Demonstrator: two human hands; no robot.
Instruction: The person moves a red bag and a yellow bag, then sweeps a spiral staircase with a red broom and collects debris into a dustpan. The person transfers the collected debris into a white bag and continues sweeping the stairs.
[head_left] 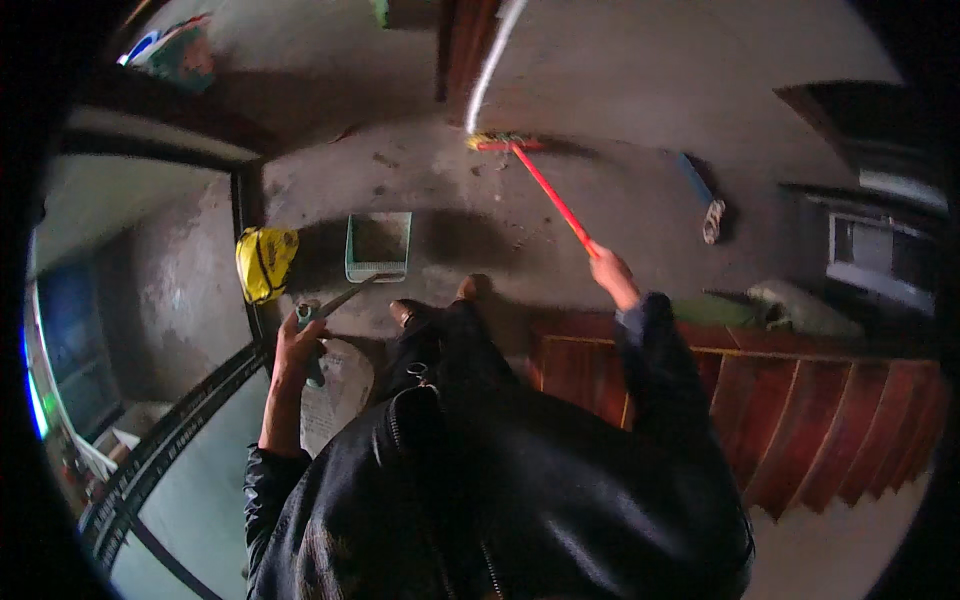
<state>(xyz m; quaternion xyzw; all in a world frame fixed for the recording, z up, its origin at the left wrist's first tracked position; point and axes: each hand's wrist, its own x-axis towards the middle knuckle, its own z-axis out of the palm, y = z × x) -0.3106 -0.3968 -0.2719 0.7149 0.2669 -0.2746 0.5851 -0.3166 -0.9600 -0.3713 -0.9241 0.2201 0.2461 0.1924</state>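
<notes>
My right hand (pixel 613 275) is closed around the red stick of a broom (pixel 555 195). The broom's head, red and yellowish, rests on the floor ahead, close to the foot of the far wall, and the stick slants up toward me. With my left hand (pixel 297 338) I grip the dark handle of a long-handled dustpan (pixel 351 250). Its pale green pan lies on the floor in front of my feet, its inside dim. A greenish end of the handle sticks out below my left hand.
A yellow bag (pixel 266 264) stands left of the dustpan, beside a dark-framed glass panel (pixel 165 420). By my left leg is a pale printed sack (pixel 335 395). Reddish-brown wooden furniture (pixel 780 410) runs along the right. A dark blue object (pixel 695 177) lies farther off.
</notes>
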